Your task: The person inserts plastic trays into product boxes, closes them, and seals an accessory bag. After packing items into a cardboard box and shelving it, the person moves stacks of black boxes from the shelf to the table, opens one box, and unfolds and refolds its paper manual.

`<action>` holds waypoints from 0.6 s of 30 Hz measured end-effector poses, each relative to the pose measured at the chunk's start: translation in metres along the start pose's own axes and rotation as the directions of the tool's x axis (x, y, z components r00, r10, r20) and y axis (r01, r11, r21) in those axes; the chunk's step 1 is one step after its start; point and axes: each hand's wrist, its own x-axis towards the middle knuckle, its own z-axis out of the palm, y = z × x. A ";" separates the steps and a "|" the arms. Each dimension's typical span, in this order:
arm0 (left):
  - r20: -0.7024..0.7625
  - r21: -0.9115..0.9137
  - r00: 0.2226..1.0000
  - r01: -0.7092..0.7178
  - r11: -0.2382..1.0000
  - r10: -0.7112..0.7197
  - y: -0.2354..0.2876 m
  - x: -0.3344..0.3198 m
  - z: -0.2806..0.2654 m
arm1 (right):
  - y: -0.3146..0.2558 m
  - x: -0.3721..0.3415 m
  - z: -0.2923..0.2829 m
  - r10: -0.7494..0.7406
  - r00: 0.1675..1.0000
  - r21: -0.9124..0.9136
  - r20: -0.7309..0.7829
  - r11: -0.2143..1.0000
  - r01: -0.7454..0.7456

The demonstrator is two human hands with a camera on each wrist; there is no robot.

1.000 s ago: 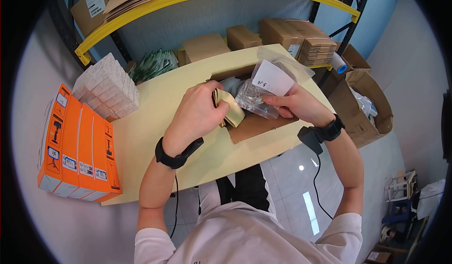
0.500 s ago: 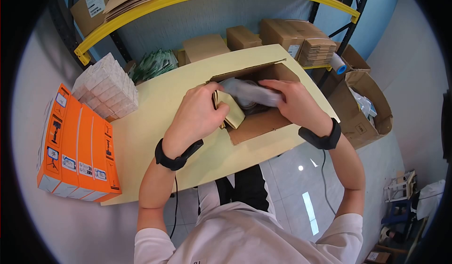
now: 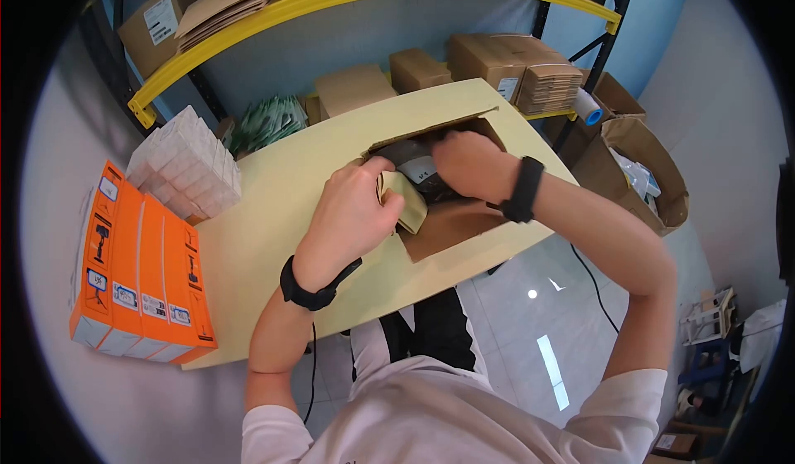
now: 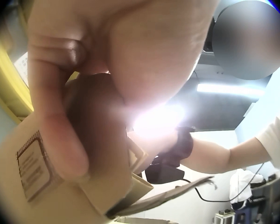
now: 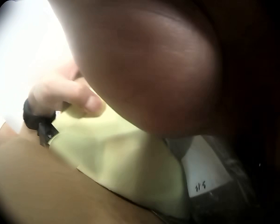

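An open cardboard box (image 3: 454,225) stands on the table in the head view. My left hand (image 3: 348,207) grips a pale yellow folded piece (image 3: 406,201) at the box's left side, with thumb and fingers around it. In the left wrist view, the fingers (image 4: 63,144) lie over a cream surface bearing a printed mark (image 4: 35,168). My right hand (image 3: 476,166) reaches down into the box, its fingertips hidden. Close beside it inside lies a clear plastic bag with a white handwritten label (image 3: 416,168); I cannot tell whether the right hand holds anything.
Orange printed boxes (image 3: 145,274) and a stack of white boxes (image 3: 186,162) stand on the left. Cardboard boxes (image 3: 480,58) line the back under a yellow shelf beam (image 3: 331,0). An open carton (image 3: 638,170) stands at the right, beyond the table (image 3: 290,166).
The right hand has lowered the labelled clear bag into the box and moved farther in, leftward. The left hand keeps its grip on the yellow piece. The head view has shifted slightly.
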 end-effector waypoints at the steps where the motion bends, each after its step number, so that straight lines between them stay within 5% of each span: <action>1: -0.003 -0.018 1.000 -0.017 1.000 0.017 0.000 0.000 0.001 | 0.000 0.007 0.012 -0.046 0.997 0.094 0.066 0.995 0.040; 7: -0.030 -0.014 0.998 -0.057 0.998 0.056 -0.002 0.000 0.009 | -0.006 0.033 0.050 0.078 0.989 -0.129 0.126 0.990 -0.061; 9: -0.032 -0.015 0.998 -0.047 0.999 0.046 0.003 0.001 0.010 | -0.009 0.040 0.077 0.127 0.989 -0.059 -0.077 0.990 -0.131; 16: -0.043 -0.021 0.997 -0.070 0.997 0.069 0.006 0.004 0.010 | -0.004 0.053 0.072 0.186 0.965 0.186 -0.185 0.971 -0.152; 18: -0.051 -0.025 0.998 -0.038 0.999 0.037 0.003 0.006 0.010 | -0.012 0.045 0.044 -0.004 1.000 -0.197 0.005 0.980 0.005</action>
